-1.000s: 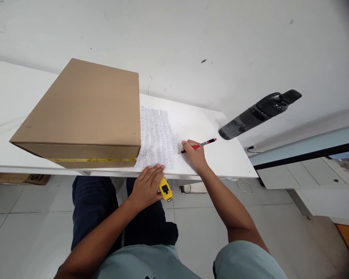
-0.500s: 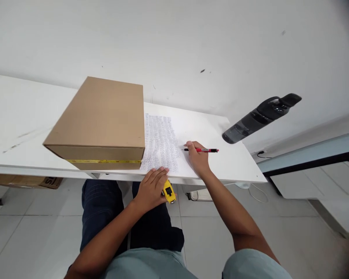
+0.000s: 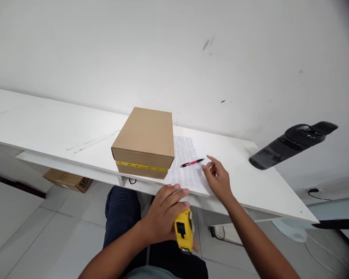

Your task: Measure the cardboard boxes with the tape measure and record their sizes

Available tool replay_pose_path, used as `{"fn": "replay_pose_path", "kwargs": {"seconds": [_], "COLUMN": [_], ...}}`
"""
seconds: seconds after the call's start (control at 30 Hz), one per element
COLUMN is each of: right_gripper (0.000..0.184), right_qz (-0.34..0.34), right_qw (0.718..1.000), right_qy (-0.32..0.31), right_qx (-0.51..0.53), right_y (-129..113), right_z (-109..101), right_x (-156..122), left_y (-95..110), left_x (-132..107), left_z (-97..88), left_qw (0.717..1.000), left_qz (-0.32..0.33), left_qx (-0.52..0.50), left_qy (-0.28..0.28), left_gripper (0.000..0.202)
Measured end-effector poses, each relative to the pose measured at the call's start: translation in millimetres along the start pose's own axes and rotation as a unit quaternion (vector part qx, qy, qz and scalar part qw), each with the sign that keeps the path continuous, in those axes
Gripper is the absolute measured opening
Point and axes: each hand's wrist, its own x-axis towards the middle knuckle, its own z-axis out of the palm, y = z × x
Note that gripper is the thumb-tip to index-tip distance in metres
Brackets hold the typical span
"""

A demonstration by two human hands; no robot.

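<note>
A closed cardboard box (image 3: 145, 141) stands on the white table (image 3: 61, 135), with yellow measuring tape (image 3: 141, 166) stretched along its front face. My left hand (image 3: 164, 215) grips the yellow tape measure case (image 3: 184, 230) just below the table's front edge. Beside the box lies a sheet of paper (image 3: 186, 166) covered in handwriting, and a red pen (image 3: 192, 163) rests on it. My right hand (image 3: 218, 178) hovers just right of the pen, fingers apart, holding nothing.
A dark bottle (image 3: 292, 145) stands at the table's right end by the white wall. Another cardboard box (image 3: 68, 180) lies on the tiled floor under the table. A cable and plug (image 3: 315, 192) show at the right. My dark trousers (image 3: 122, 217) are below.
My right hand has let go of the red pen, which now lies on the paper. The view has pulled back and away from the table; my left hand with the tape case has moved lower.
</note>
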Motion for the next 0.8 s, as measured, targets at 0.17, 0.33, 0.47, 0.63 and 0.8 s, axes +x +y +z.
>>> {"fn": "replay_pose_path", "kwargs": {"seconds": [0.17, 0.33, 0.47, 0.63, 0.8], "right_gripper": [0.070, 0.062, 0.051, 0.052, 0.061], "right_qz": [0.042, 0.137, 0.134, 0.061, -0.027], "right_qw": [0.894, 0.821, 0.861, 0.919, 0.949], "right_qy": [-0.329, -0.359, -0.288, -0.223, 0.086], "right_qx": [0.302, 0.422, 0.396, 0.319, 0.303], "right_y": [-63, -92, -107, -115, -101], "right_z": [18, 49, 55, 46, 30], "right_x": [-77, -102, -96, -82, -27], "left_y": [-1, -3, 3, -11, -89], "left_x": [10, 7, -2, -23, -39], "left_z": [-26.0, -48.1, -76.4, -114.2, -160.1], "left_qw": [0.997, 0.989, 0.986, 0.978, 0.912], "left_qz": [-0.002, -0.028, -0.012, 0.012, -0.212], "left_qx": [0.074, 0.144, 0.163, 0.206, 0.274], "left_qy": [0.019, 0.024, 0.033, 0.031, 0.218], "left_gripper": [0.088, 0.065, 0.028, 0.021, 0.040]}}
